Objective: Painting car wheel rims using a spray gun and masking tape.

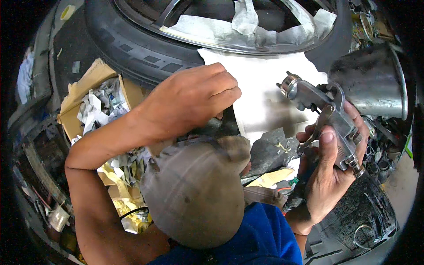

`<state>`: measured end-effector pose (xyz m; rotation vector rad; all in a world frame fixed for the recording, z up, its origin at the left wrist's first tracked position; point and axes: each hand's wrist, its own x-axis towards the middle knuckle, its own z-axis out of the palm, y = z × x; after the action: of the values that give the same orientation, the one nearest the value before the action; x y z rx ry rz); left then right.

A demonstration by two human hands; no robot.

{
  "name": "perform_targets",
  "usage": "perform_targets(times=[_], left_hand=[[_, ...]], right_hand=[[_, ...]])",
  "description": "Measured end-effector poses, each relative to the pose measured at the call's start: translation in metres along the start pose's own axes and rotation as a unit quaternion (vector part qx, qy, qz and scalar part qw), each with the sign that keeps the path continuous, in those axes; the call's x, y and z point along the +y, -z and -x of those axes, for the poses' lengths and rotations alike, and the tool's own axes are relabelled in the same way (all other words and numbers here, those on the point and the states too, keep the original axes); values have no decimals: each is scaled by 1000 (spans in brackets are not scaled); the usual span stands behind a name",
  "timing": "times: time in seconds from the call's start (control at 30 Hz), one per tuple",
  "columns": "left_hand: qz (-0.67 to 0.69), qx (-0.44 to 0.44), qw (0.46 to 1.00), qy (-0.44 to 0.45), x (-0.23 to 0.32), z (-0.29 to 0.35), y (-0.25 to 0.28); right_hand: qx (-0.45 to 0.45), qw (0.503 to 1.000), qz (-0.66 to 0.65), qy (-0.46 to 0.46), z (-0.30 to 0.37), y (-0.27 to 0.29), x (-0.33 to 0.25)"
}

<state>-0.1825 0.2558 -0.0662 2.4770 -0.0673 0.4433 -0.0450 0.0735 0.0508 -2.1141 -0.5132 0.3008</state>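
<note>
My right hand (329,172) is wrapped round a metal spray gun (338,117), its nozzle end pointing up and left. A large dull metal cup (371,81) is on the gun's right side. My left hand (201,97) is curled closed in front of the tyre (132,53); its fingertips are hidden, so whatever they may hold does not show. Above is a wheel rim (274,49) with strips of masking paper (203,27) along its edge and spokes. Under the rim hangs a white sheet (260,84) with a grey smudge, between my two hands.
A cardboard box (73,104) of crumpled paper stands at left, with yellow and white scraps (126,201) below. Brownish cloth (194,194), apparently over my bent knee, fills the middle. A black, paint-caked surface (362,207) lies lower right; clutter lines the right edge.
</note>
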Motion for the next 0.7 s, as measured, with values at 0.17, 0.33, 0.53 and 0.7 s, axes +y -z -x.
perform_targets(times=[0.17, 0.33, 0.53, 0.7], left_hand=[[3, 15, 1000, -1, -7, 11, 8], [10, 29, 1000, -4, -10, 17, 11], [13, 21, 1000, -6, -10, 14, 11], [11, 7, 1000, 4, -9, 14, 12]], right_hand=[[-23, 1000, 8, 5, 5, -13, -6], [18, 999, 43, 26, 4, -6, -2], [38, 998, 39, 17, 3, -10, -6], [17, 998, 53, 13, 5, -10, -1]])
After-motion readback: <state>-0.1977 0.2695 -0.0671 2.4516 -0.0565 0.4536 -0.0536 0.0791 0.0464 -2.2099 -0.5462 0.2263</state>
